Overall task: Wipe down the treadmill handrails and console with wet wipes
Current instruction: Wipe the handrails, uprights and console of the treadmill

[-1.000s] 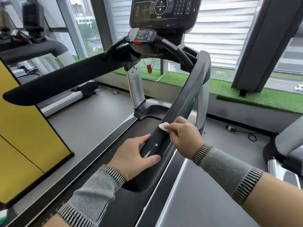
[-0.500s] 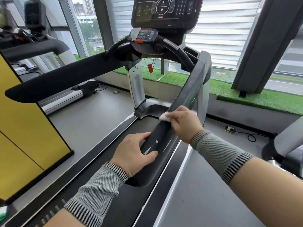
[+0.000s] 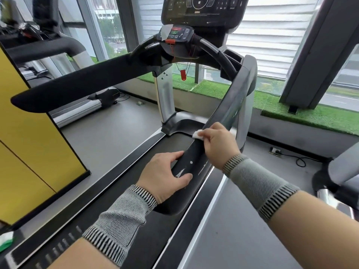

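Note:
The black right handrail (image 3: 229,111) of the treadmill slopes from the console down to its rounded near end. My right hand (image 3: 219,144) pinches a small white wet wipe (image 3: 198,134) and presses it on the rail's upper face, about midway along. Close to the rail's near end, my left hand (image 3: 165,175) grips it, thumb across the top and fingers over the inner side. The long left handrail (image 3: 81,84) runs across the left of the view. Up at the top stand the dark console screen (image 3: 202,8) and a small control panel (image 3: 176,34).
The treadmill belt (image 3: 169,144) lies below the rails. A red safety key (image 3: 183,74) dangles under the panel. A yellow partition (image 3: 29,144) stands at the left, neighbouring machines at the far left and right. A green-and-white pack (image 3: 5,239) lies at the bottom left.
My right hand has slid the wipe up the right handrail, away from me. My left hand has kept its grip near the rail's end.

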The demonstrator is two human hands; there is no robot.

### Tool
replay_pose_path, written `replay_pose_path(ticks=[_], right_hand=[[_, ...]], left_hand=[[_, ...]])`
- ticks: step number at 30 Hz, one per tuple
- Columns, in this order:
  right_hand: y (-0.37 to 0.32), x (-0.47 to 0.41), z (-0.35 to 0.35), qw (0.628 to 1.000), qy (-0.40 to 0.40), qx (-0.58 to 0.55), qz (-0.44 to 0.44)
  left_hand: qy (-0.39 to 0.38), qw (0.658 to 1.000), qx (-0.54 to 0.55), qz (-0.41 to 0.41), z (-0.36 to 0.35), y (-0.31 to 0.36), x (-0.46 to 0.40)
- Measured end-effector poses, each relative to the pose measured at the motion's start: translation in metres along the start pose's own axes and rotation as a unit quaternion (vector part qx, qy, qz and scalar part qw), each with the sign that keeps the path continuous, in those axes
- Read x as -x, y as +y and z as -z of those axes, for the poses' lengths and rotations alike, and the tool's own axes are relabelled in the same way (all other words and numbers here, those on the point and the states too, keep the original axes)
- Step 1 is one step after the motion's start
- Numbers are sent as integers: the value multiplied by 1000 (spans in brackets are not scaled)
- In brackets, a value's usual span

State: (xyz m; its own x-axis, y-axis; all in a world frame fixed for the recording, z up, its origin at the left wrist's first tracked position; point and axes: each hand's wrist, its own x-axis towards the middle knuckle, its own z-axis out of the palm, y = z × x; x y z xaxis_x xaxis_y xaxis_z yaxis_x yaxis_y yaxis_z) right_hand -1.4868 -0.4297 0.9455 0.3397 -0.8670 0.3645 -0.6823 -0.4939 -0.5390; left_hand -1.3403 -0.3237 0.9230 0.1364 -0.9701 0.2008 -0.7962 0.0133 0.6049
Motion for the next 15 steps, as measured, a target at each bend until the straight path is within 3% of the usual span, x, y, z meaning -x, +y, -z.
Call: replay_pose_path(ticks=[4, 6, 10, 12, 15], right_hand=[[-14, 32, 4, 993, -52, -43, 98], [-7, 23, 11, 991, -74, -29, 107], [10, 8, 4, 997, 50, -42, -36], [3, 21, -6, 996, 68, -50, -30], [-10, 50, -9, 995, 34, -88, 40]], left_hand=[[2, 1000, 6, -1, -1, -1, 0], [3, 1000, 11, -3, -1, 0, 0], [-7, 1000, 14, 1, 0, 1, -1], [-11, 1000, 15, -5, 0, 1, -1], [-22, 1000, 18, -5, 0, -1, -3]])
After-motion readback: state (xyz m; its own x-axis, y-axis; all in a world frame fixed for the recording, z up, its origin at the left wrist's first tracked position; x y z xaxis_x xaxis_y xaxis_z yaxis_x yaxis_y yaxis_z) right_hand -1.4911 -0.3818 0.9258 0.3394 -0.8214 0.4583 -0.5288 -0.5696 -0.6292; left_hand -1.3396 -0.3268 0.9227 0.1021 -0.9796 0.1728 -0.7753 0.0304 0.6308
